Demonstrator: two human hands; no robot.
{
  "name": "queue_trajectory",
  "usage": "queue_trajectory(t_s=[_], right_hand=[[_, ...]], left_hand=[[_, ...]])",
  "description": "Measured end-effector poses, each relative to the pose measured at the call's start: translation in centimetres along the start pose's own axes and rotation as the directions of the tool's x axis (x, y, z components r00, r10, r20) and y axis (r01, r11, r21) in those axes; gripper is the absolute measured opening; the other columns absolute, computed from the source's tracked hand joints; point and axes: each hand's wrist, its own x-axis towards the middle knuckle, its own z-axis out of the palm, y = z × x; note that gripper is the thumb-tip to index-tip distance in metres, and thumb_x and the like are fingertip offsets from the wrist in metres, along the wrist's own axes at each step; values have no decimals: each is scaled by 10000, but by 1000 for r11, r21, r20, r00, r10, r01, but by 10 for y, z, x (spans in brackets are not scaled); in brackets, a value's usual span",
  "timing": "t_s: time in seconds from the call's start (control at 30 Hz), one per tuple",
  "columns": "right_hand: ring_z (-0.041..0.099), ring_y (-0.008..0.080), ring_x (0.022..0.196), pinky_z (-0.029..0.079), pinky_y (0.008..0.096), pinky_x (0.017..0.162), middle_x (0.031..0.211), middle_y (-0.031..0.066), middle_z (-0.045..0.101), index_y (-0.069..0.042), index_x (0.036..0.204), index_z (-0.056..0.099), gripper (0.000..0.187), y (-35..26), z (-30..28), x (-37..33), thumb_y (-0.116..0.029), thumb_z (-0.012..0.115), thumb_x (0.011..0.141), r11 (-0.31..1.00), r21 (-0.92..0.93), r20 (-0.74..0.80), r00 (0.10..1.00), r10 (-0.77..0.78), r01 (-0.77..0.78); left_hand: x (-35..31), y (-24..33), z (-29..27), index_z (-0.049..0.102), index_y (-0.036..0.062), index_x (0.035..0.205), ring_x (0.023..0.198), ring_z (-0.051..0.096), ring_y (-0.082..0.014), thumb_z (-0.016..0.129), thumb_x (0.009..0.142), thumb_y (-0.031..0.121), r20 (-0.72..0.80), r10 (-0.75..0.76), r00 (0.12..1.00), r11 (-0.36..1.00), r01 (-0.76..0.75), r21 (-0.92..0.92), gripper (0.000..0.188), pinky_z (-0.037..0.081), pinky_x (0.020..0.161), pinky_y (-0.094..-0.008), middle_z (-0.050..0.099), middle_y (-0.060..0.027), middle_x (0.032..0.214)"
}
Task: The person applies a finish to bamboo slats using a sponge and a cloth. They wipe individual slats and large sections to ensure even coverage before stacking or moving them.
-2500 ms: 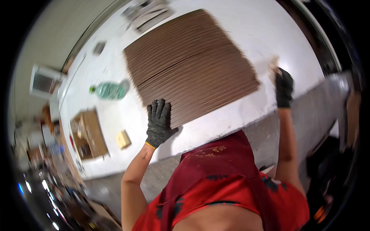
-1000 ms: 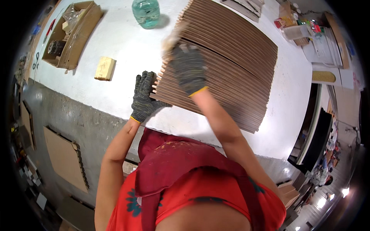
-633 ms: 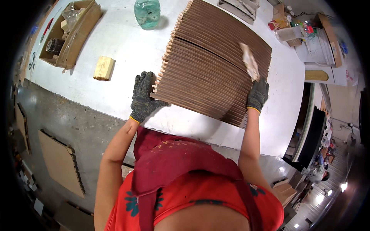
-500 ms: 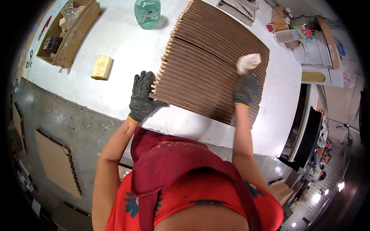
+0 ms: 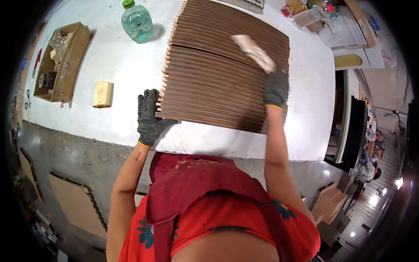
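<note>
Dark brown ribbed wooden strips (image 5: pixel 214 89) lie side by side in a panel on the white table (image 5: pixel 209 139), pale peg-like ends sticking out along the left edge. My left hand (image 5: pixel 149 118), in a dark knitted glove, rests at the panel's near left corner. Its fingers stretch along the peg ends and its thumb lies along the near edge. Over the right part of the panel, my gloved right hand (image 5: pixel 276 88) is closed on a whitish cloth (image 5: pixel 255 53). The cloth trails to the upper left, blurred by motion; whether it touches the strips I cannot tell.
Left of the panel are a yellowish block (image 5: pixel 102 94), a green-capped bottle (image 5: pixel 137 24) of bluish liquid and a cardboard box (image 5: pixel 72 65) with a dark jar. Scissors (image 5: pixel 27 99) lie by the box. Assorted containers (image 5: pixel 305 17) stand far right. A person (image 5: pixel 368 171) is in the right background.
The cloth has swung to the left of my right hand and is stretched out longer. My left hand keeps its place at the panel's corner. The whole view has shifted somewhat.
</note>
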Motion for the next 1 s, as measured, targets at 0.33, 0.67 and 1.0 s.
queue_trajectory(t_s=[0.33,0.67,1.0], right_hand=[[605,332,819,472,460,729,917,156,627,-50,1003,617,164,-146,25,-10,-130,537,884,913,67,-205,901,-382,403],[594,371,1026,465,498,906,1104,188,636,-45,1149,620,310,-212,42,24,-202,542,893,851,278,55,877,-477,445],[607,311,1100,474,410,977,1252,194,617,-58,1333,553,476,106,35,55,-388,435,1011,534,729,309,902,300,-428]], left_hand=[[-18,-18,16,428,-34,1380,1329,420,-388,903,476,556,-59,28,998,996,-23,85,1179,223,1154,-546,542,-195,1312],[-17,-28,23,413,-33,1407,1319,459,-347,916,518,516,-95,61,994,996,-54,70,1159,265,1156,-505,533,-171,1368],[-15,-26,19,366,-22,1448,1386,383,-362,884,559,554,-67,63,996,997,-60,37,1180,215,1175,-533,504,-187,1404]])
